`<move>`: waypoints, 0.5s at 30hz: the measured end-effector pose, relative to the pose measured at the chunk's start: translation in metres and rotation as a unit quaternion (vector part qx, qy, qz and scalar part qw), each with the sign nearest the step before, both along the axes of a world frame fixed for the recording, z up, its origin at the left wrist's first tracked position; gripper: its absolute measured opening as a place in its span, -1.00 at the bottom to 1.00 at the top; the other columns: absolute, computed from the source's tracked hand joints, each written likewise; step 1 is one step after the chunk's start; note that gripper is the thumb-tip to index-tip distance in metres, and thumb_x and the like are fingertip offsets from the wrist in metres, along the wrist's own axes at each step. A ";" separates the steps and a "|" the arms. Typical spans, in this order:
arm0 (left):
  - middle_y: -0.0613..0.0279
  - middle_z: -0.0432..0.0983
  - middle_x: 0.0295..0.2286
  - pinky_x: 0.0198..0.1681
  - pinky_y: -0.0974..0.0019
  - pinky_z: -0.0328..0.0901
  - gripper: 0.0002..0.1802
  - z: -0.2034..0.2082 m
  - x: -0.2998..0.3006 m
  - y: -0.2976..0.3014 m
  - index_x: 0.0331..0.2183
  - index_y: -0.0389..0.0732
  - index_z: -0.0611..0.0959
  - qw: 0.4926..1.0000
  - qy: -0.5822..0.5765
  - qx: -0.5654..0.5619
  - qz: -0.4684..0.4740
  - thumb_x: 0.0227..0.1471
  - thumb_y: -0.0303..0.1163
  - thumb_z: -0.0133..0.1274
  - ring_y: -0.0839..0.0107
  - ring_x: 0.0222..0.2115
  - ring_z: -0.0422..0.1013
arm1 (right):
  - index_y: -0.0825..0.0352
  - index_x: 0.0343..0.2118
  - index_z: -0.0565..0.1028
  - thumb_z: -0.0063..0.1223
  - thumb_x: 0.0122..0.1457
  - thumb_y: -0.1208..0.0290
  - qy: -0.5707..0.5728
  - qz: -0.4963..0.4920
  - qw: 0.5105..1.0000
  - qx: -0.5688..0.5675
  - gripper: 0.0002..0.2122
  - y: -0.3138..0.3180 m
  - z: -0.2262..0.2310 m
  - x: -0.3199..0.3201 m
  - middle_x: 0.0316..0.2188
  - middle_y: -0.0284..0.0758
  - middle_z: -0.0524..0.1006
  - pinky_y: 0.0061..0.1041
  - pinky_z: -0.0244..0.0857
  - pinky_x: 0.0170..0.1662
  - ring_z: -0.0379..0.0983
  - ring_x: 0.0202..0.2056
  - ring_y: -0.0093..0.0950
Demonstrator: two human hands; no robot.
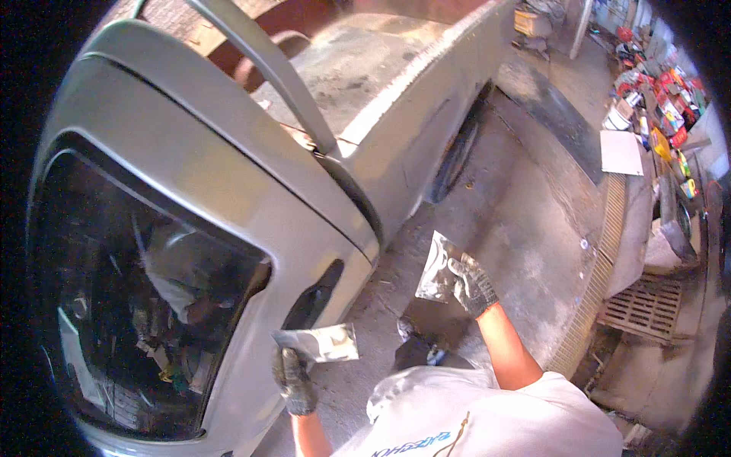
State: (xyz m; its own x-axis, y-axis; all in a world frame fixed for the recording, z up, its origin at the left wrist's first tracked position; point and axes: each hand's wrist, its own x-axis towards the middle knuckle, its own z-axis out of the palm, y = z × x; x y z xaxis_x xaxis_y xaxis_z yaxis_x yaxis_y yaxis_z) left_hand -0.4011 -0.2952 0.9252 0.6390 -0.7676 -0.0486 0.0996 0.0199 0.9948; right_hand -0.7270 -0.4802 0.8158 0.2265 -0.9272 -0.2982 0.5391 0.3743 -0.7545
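Both my hands wear grey, dirt-darkened work gloves. My left hand [295, 381] is closed on the edge of a flat clear plastic packet [324, 343] with something pale inside, held beside the truck's door. Further right and higher, my right hand [475, 286] pinches another clear plastic packet [434, 270], which is tilted upright and looks greyish and shiny. What lies inside either packet is too unclear to name. The truck cab [205, 175], in patchy grey primer, stands close on my left, with a dark side window [152, 297].
Behind the cab stretches the truck's open bed [350, 76]. A floor grate strip [601, 282] runs along the right, near a slotted metal cover [643, 306]. Bottles and boxes [666, 107] pile up at the far right, with a white sheet [621, 152] before them.
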 end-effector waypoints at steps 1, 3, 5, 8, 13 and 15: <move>0.43 0.42 -0.36 -0.28 0.44 0.24 -0.71 -0.003 0.009 -0.009 -0.19 -0.19 0.53 0.999 -0.020 -0.006 -0.037 0.26 -0.16 -0.03 0.59 -0.35 0.29 | 0.29 0.12 0.40 0.16 0.17 0.33 0.010 -0.012 1.000 -0.016 -0.55 0.000 0.001 -0.002 0.01 -0.41 0.48 -0.45 0.21 0.13 0.35 0.04 -0.51; 0.43 0.39 -0.41 -0.33 0.42 0.23 -0.71 -0.015 0.026 -0.021 -0.21 -0.20 0.52 0.998 -0.024 -0.043 -0.036 0.25 -0.16 -0.02 0.57 -0.40 0.28 | 0.28 0.11 0.41 0.18 0.16 0.38 -0.031 -0.040 0.997 -0.053 -0.56 -0.001 0.003 -0.003 0.02 -0.42 0.49 -0.43 0.20 0.17 0.36 0.05 -0.51; 0.39 0.42 -0.38 -0.31 0.40 0.27 -0.74 -0.027 0.043 -0.020 -0.19 -0.21 0.53 0.994 -0.075 -0.004 -0.075 0.26 -0.21 -0.04 0.55 -0.37 0.32 | 0.33 0.17 0.35 0.12 0.19 0.45 -0.017 -0.077 0.992 -0.096 -0.54 0.000 0.004 -0.001 0.09 -0.37 0.45 -0.47 0.28 0.14 0.39 0.06 -0.51; 0.36 0.44 -0.34 -0.25 0.38 0.31 -0.78 -0.044 0.042 0.006 -0.17 -0.23 0.53 0.993 -0.087 -0.003 -0.079 0.27 -0.29 -0.04 0.55 -0.31 0.34 | 0.32 0.14 0.38 0.13 0.18 0.46 -0.006 -0.085 0.993 -0.080 -0.56 0.003 0.003 0.003 0.02 -0.37 0.48 -0.46 0.31 0.10 0.40 0.03 -0.51; 0.36 0.46 -0.33 -0.20 0.38 0.31 -0.80 -0.066 -0.026 0.057 -0.16 -0.22 0.54 0.985 -0.171 -0.026 0.006 0.26 -0.32 -0.02 0.58 -0.30 0.34 | 0.32 0.07 0.43 0.13 0.20 0.40 0.149 -0.087 0.969 -0.176 -0.63 0.001 0.014 0.003 -0.16 -0.43 0.55 -0.49 0.35 -0.03 0.47 -0.15 -0.52; 0.38 0.48 -0.30 -0.20 0.42 0.28 -0.76 -0.056 -0.057 0.084 -0.11 -0.20 0.55 0.997 -0.077 0.001 -0.021 0.25 -0.28 0.00 0.60 -0.30 0.34 | 0.40 -0.02 0.45 0.02 0.27 0.26 0.322 -0.060 0.913 -0.244 -0.67 -0.001 0.028 0.002 -0.13 -0.22 0.55 -0.43 0.29 0.01 0.46 -0.08 -0.40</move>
State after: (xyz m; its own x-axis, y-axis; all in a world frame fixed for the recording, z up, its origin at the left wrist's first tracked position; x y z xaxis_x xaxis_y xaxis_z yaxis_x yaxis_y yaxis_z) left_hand -0.4581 -0.2108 0.8688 0.6062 -0.7940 0.0457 -0.0539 0.0163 0.9984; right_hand -0.7245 -0.4812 0.8441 0.0381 -0.9919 0.1210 -0.0592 -0.1231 -0.9906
